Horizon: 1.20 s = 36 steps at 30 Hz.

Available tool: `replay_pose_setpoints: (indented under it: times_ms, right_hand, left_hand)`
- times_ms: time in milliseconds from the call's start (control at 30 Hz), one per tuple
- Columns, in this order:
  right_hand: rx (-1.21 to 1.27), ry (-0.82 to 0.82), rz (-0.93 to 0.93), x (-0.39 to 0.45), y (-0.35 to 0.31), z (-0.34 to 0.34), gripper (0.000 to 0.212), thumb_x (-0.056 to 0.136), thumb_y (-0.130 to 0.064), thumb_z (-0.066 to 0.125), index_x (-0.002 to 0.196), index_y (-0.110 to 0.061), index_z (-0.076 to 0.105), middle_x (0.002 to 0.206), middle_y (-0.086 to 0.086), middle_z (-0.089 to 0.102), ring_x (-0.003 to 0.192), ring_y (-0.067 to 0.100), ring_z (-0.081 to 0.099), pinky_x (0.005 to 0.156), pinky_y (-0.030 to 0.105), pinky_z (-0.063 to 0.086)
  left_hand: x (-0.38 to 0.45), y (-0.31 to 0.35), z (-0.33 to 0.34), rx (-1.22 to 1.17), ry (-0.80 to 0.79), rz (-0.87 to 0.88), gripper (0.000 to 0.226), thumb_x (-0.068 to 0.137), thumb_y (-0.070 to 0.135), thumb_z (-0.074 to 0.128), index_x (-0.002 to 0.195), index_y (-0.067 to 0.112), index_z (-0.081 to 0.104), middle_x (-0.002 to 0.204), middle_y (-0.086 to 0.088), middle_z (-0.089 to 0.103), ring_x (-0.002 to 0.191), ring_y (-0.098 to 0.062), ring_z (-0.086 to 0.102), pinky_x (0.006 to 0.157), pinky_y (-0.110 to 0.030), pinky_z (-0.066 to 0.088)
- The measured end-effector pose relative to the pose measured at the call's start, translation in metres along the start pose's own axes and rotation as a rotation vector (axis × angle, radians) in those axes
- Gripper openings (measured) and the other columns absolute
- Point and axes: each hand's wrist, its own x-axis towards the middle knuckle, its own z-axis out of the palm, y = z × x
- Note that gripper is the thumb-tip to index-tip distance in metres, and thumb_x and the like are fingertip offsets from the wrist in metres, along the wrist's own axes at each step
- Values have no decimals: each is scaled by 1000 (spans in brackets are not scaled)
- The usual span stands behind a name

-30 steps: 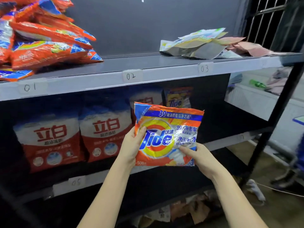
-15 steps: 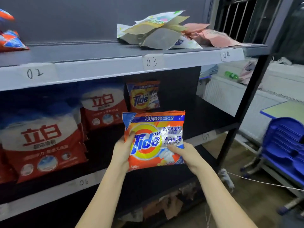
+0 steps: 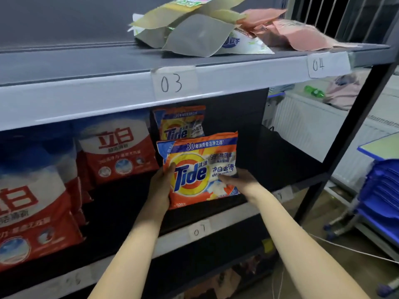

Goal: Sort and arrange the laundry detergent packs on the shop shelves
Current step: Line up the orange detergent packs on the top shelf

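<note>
A: Change noted. The Tide pack (image 3: 199, 169) has gone from mid-air in front of the rack into the middle shelf (image 3: 287, 169), above the 07 label (image 3: 197, 230).

B: Grip?

A: Left hand (image 3: 160, 188) clasps its left edge, right hand (image 3: 239, 180) pinches the lower right. Both held on throughout.

B: Placement?

A: Upright, just in front of a second Tide pack (image 3: 181, 124), right of the red packs (image 3: 117, 152). Whether it rests on the shelf, cannot tell. Likely forming a Tide row; release looks near.

B: Versus earlier?

A: View has swung right; label 04 (image 3: 328, 64) shows.
</note>
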Motion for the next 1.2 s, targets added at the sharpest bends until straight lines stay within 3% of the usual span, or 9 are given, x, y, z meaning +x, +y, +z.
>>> replay_pose_setpoints:
  times_ms: [167, 300, 433, 533, 633, 733, 867, 1067, 1200]
  right_hand:
    - [-22, -4, 22, 80, -11, 0, 30, 88, -6, 63, 116, 1, 59, 115, 20, 64, 89, 25, 66, 75, 26, 55]
    - [-136, 28, 12, 139, -29, 8, 32, 86, -7, 65, 115, 5, 60, 115, 26, 63, 100, 33, 63, 88, 40, 51]
    - [-200, 183, -68, 184, -41, 15, 28, 83, -17, 70, 106, -2, 68, 105, 21, 69, 97, 34, 66, 89, 49, 52]
    - [-360, 282, -43, 186, -39, 17, 26, 90, -22, 59, 106, -4, 69, 105, 16, 69, 99, 30, 64, 84, 41, 51]
    - [-595, 240, 43, 170, -18, 13, 30, 93, -32, 49, 96, -9, 68, 96, 10, 67, 87, 25, 62, 66, 28, 41]
    - [-718, 244, 27, 146, 12, 6, 29, 95, -29, 49, 111, -10, 63, 112, 9, 64, 97, 22, 60, 73, 27, 42]
    - [-828, 199, -92, 101, 23, 15, 36, 94, -23, 51, 128, -11, 54, 127, 9, 58, 116, 25, 54, 96, 34, 45]
    - [-1123, -37, -242, 37, 16, 54, 41, 98, -24, 46, 137, -14, 45, 140, 7, 46, 130, 24, 41, 104, 34, 37]
    - [-1224, -170, -268, 3, 0, 80, 42, 99, -24, 43, 140, -17, 40, 145, 8, 39, 133, 26, 36, 105, 35, 34]
  left_hand:
    - [65, 9, 9, 42, 76, 20, 7, 91, 34, 59, 97, 30, 61, 97, -4, 71, 82, -18, 69, 72, -37, 56]
    - [127, 19, 6, 64, 190, 1, 14, 91, 42, 59, 99, 30, 57, 118, -13, 65, 89, -23, 66, 88, -46, 52]
    - [146, 45, 23, 113, 226, 78, 16, 98, 33, 47, 89, 24, 56, 98, -9, 68, 79, -19, 65, 72, -32, 52]
    - [156, 37, 24, 198, 279, 112, 16, 99, 35, 45, 93, 24, 55, 111, -11, 66, 96, -27, 65, 82, -38, 53]
    - [150, 4, 15, 315, 343, 36, 30, 96, 39, 49, 116, 19, 58, 124, -9, 61, 104, -25, 60, 89, -40, 50]
    - [120, -22, 10, 529, 381, 3, 37, 97, 29, 49, 130, 13, 51, 127, -5, 55, 115, -24, 54, 83, -30, 42]
    - [81, -36, 2, 910, 237, 92, 36, 98, 19, 47, 133, 11, 50, 134, -11, 54, 123, -27, 50, 93, -32, 40]
    - [11, -33, -12, 1489, -9, 293, 34, 97, 24, 45, 128, 14, 53, 130, -8, 55, 121, -25, 48, 101, -33, 39]
    - [-32, -9, -30, 1760, -107, 255, 36, 100, 27, 38, 131, 16, 52, 134, -7, 49, 124, -26, 42, 101, -37, 38]
